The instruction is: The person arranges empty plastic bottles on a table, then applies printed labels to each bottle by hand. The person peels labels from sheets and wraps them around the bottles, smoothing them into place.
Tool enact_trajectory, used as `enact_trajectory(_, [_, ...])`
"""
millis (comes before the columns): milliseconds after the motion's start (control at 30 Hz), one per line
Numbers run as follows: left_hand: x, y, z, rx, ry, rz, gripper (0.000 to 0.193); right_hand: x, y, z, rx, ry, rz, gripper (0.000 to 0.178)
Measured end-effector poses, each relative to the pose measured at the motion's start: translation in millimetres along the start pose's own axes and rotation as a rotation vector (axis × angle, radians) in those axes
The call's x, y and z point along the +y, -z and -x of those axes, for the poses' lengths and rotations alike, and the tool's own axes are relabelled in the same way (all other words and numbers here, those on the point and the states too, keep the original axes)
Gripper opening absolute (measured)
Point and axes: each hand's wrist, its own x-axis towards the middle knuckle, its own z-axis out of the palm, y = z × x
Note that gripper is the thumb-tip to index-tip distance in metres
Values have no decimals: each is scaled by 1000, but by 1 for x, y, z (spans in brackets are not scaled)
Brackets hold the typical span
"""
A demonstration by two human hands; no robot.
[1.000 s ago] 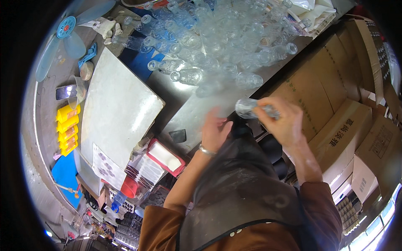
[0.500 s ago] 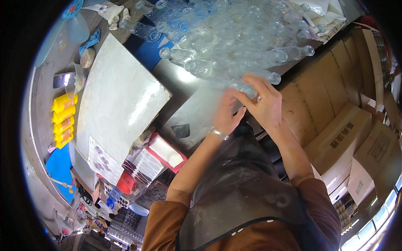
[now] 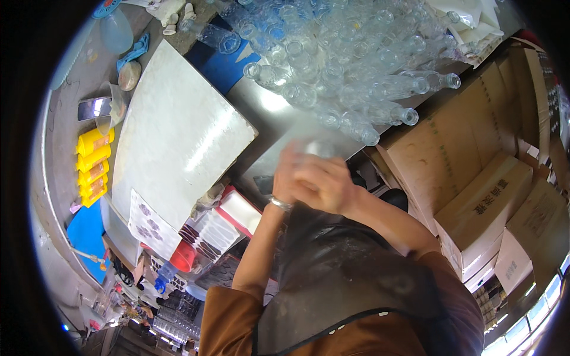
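Note:
My two hands are together in front of my apron, blurred by motion. Between and just beyond them shows the blurred, see-through end of a clear bottle [image 3: 320,148]. My right hand [image 3: 328,185] is closed around it, fingers curled. My left hand [image 3: 287,175], with a bracelet at the wrist, is closed against the same bottle; its fingers are partly hidden behind the right hand. Just past the hands, many clear bottles [image 3: 356,121] lie piled on the metal table [image 3: 252,101], several with their mouths toward me.
To the left lies a white board [image 3: 184,130], with yellow packs [image 3: 94,166] beyond it. Nearer are a sheet of dark-shaped stickers [image 3: 208,233], a red-rimmed tray [image 3: 240,210] and a red cup [image 3: 183,256]. Cardboard boxes [image 3: 484,199] stand on the right.
Both hands have moved left and closer to my body, away from the pile's near edge, and come together around a bottle. The view has shifted slightly.

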Motion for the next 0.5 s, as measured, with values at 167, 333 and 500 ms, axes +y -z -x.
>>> enact_trajectory(167, [-17,14,-11,79,-51,-19,63,38,-48,-16,-7,-5,31,26])
enact_trajectory(333, [-34,8,-21,152,-120,-30,57,40,-55,-31,23,95,94,25])
enact_trajectory(500, [60,9,-15,44,120,295,56,0,-27,-19,84,347,28,18])
